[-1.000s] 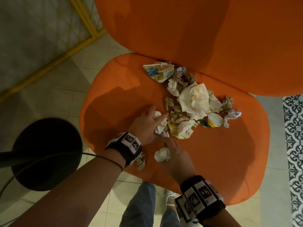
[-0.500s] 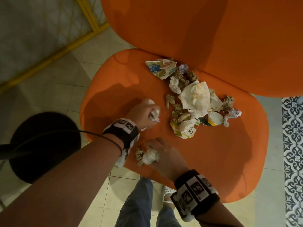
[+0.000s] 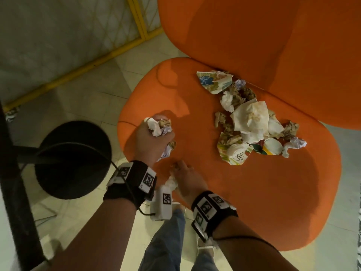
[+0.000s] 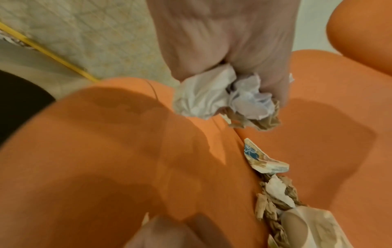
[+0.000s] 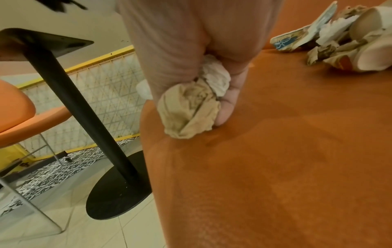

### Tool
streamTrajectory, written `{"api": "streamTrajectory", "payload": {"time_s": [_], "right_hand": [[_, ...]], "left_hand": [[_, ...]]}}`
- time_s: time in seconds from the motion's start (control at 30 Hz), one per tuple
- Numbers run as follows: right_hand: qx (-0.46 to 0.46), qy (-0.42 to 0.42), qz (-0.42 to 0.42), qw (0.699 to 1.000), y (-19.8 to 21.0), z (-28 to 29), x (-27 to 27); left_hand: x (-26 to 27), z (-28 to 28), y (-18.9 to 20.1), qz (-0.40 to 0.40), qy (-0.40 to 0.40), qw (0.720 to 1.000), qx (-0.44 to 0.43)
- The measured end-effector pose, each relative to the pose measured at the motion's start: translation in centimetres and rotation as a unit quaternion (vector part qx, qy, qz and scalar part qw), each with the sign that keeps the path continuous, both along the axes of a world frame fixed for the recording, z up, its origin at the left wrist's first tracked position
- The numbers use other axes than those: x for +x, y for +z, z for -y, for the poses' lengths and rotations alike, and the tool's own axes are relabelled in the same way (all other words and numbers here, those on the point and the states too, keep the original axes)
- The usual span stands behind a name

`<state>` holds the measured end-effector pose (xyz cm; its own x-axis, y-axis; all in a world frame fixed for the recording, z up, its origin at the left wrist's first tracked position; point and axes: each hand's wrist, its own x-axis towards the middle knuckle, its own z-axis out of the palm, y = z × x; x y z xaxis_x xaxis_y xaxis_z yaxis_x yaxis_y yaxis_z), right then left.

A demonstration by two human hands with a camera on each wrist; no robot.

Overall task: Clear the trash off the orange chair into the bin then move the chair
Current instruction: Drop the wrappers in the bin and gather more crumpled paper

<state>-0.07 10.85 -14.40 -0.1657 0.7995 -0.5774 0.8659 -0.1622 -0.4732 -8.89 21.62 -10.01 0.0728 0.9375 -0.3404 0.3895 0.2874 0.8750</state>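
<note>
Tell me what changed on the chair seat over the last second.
The left hand closed on crumpled tissues and paper scraps from the pile's near edge and drew back left. The right hand gathered a white tissue wad and brown scrap into its grip. The main trash pile on the orange chair stayed put.

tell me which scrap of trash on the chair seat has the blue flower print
The flat torn paper piece at the far end of the pile, nearest the backrest; the other scraps are plain white or brown.
</note>
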Motion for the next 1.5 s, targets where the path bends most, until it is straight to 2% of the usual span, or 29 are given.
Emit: {"api": "streamTrajectory", "payload": {"time_s": [0.1, 0.23, 0.3, 0.4, 0.43, 0.5, 0.57, 0.63, 0.77, 0.93, 1.07, 1.2, 1.37, 1.5], "right_hand": [[0.011, -0.010, 0.014, 1.000, -0.6, 0.2, -0.4], [0.036, 0.020, 0.064, 0.997, -0.3, 1.3, 0.0], [0.011, 0.000, 0.084, 0.996, 0.2, 2.3, 0.7], [-0.012, -0.054, 0.092, 0.994, 1.5, 3.9, 1.5], [-0.014, -0.080, 0.074, 0.994, 2.3, 4.4, 1.3], [-0.035, -0.161, -0.029, 0.986, 3.7, 5.7, -0.3], [-0.049, -0.186, -0.108, 0.975, 4.4, 6.6, -3.5], [-0.053, -0.169, -0.146, 0.973, 4.6, 7.6, -8.0], [-0.042, -0.114, -0.224, 0.967, 3.9, 9.2, -19.5], [-0.085, -0.037, -0.252, 0.963, 2.8, 12.6, -37.0], [-0.122, -0.026, -0.241, 0.962, -0.2, 15.7, -52.0], [-0.120, -0.005, -0.229, 0.966, -4.9, 17.5, -64.8], [-0.092, 0.042, -0.178, 0.979, -12.0, 17.8, -74.5], [-0.067, 0.068, -0.129, 0.987, -16.0, 17.3, -78.2]], "left_hand": [[-1.6, 2.2, 1.2, -0.014, 0.009, 1.000, 0.016], [-3.8, 6.8, 3.2, 0.054, 0.047, 0.997, 0.018], [-5.6, 9.8, 3.4, 0.070, 0.046, 0.996, 0.010], [-8.3, 14.6, 3.6, 0.094, 0.086, 0.991, -0.032], [-9.5, 16.2, 3.4, 0.093, 0.104, 0.989, -0.047], [-12.3, 19.0, 3.0, 0.096, 0.138, 0.984, -0.067], [-15.7, 21.4, 2.3, 0.090, 0.176, 0.976, -0.088], [-19.6, 23.9, 1.6, 0.074, 0.234, 0.964, -0.102], [-29.0, 28.5, 0.4, 0.026, 0.354, 0.932, -0.072], [-42.8, 34.5, -1.7, 0.021, 0.512, 0.856, -0.071], [-56.0, 38.9, -5.8, -0.012, 0.610, 0.786, -0.098], [-66.7, 40.8, -10.3, 0.045, 0.680, 0.727, -0.087], [-75.5, 39.8, -16.8, 0.038, 0.676, 0.726, -0.118], [-79.3, 39.3, -22.0, -0.023, 0.635, 0.759, -0.144]]}}
